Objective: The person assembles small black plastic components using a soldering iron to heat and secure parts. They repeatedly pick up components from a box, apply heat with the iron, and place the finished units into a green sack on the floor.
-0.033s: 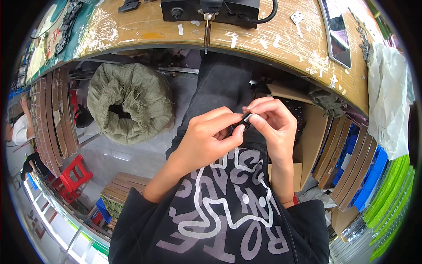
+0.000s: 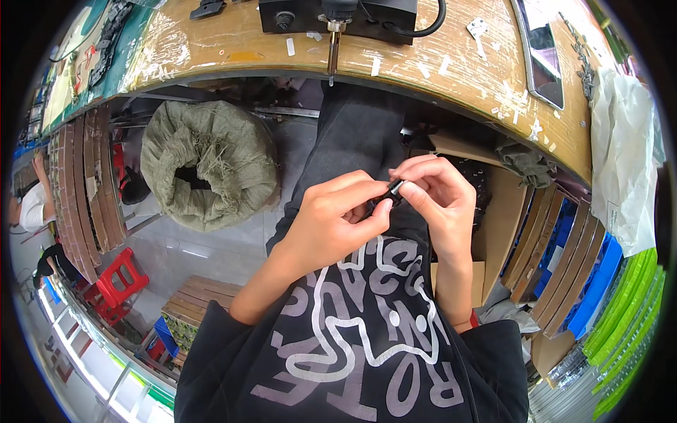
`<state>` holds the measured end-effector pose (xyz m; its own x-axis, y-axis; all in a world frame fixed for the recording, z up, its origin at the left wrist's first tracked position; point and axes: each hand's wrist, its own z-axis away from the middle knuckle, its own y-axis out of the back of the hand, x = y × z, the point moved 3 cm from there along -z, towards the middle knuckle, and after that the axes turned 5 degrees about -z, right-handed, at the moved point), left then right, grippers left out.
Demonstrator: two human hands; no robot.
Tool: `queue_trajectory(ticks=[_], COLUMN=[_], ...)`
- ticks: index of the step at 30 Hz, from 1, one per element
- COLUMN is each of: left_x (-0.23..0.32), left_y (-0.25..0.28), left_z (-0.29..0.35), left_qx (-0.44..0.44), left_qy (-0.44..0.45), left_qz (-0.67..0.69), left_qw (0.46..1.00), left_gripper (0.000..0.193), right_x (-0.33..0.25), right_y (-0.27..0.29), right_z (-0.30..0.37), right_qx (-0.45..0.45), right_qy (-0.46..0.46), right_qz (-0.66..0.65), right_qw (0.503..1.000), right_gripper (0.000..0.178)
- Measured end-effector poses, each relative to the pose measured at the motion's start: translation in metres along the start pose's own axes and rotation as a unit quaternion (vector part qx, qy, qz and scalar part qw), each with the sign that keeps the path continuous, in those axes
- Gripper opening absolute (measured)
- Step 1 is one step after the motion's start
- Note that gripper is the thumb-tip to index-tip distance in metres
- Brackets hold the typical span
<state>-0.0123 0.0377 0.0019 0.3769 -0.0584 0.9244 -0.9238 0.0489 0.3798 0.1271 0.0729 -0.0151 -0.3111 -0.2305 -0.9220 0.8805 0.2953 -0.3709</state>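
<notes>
A small black part (image 2: 395,187) with a shiny edge is held between my two hands, just above my lap. My left hand (image 2: 343,211) is closed, its thumb and fingers pinching the part from the left. From the right, my right hand (image 2: 438,195) pinches the same part between thumb and fingertips. My fingers cover most of the piece, so its exact kind cannot be made out. Beyond my hands, at the table's edge, a metal-tipped driver (image 2: 332,53) points downward from a black device (image 2: 384,21).
The worn wooden table (image 2: 233,46) carries white scraps and a phone-like slab (image 2: 544,67). A rolled-down green sack (image 2: 211,166) stands on the floor at left. An open cardboard box (image 2: 493,240) is right of my lap; a red stool (image 2: 121,277) stands far left.
</notes>
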Motion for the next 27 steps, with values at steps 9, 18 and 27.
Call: queue_trajectory(ticks=[9,18,27], left_x=[-0.032,-0.052,-0.060], left_y=[-0.010,-0.029,-0.044], left_z=[0.001,0.001,0.003], left_qx=[0.002,0.000,-0.010], left_qy=[0.200,0.336,0.364], left_qz=[0.317,0.522,0.563], left_qw=[0.927,0.784,0.742], left_gripper=[0.033,0.033,0.027], right_x=[0.002,-0.004,0.002], right_y=[-0.004,-0.003,-0.002], right_z=[-0.004,-0.003,-0.007], right_qx=[0.000,0.057,0.079], right_qy=[-0.032,0.011,0.015], right_qz=[0.057,0.093,0.093], right_qw=[0.998,0.994,0.992], right_gripper=[0.010,0.011,0.010])
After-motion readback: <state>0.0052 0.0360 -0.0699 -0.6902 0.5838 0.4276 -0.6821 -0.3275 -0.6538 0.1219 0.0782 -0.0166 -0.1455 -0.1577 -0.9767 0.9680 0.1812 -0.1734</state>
